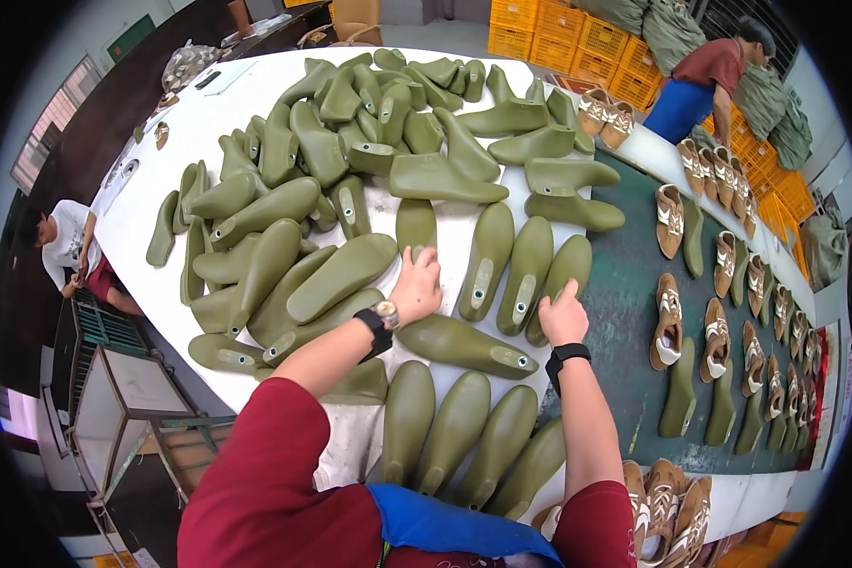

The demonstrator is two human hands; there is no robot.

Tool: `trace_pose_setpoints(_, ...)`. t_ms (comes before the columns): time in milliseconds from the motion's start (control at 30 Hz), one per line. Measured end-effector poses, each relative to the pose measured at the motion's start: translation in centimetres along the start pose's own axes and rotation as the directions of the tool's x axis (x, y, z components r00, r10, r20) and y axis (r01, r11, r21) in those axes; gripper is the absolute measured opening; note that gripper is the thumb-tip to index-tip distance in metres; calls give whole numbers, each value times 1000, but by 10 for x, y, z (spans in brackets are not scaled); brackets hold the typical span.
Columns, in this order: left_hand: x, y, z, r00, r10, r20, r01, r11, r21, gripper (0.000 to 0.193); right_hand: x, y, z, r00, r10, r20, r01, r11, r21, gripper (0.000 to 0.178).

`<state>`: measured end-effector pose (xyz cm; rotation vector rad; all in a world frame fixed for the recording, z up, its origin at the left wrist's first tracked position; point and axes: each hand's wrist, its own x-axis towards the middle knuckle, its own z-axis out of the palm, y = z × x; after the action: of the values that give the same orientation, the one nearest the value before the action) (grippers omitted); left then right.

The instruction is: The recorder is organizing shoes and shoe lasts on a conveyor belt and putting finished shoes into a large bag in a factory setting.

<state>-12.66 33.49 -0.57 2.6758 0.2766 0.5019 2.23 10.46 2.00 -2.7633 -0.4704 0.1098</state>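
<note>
Left hand [417, 289]: half-curled, touching one upper last [416, 221]; I can't tell if I grip.
Right hand [564, 318]: curled on the rightmost last [571, 257], grip unclear.
My hands: apart.

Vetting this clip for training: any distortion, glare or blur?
Head view: the white table bows along its edge inside a black fisheye rim; its upper-left area looks nearly washed out; green shoe lasts carry soft sheen; left hand and right hand look fairly crisp, no obvious motion blur.

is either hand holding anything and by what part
Seemingly both: left hand, a green foot-shaped last by its near end; right hand, another green last, near half.
</note>
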Motion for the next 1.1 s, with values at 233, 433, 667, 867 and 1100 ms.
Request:
trace_pose_setpoints(233,-12,15,-26,885,-464,-38,445,868,-221,82,-1,-2,0,1000,-8,-25,8,1000,0,56)
trace_pose_setpoints(433,-22,-13,-72,724,-634,272,588,362,-723,59,0,4,6,1000,15,21,-16,999,40,58)
trace_pose_setpoints(667,16,4,-145,796,-290,532,532,-85,-842,43,8,-2,-3,999,18,47,-20,998,59,59)
trace_pose_setpoints(867,177,-15,-77,868,-254,426,456,69,-887,48,5,4,9,1000,-7,-12,7,999,31,61)
trace_pose_setpoints(1100,281,-15,11,999,28,-25,-32,984,-175,58,-3,2,7,997,21,70,-22,1000,11,61)
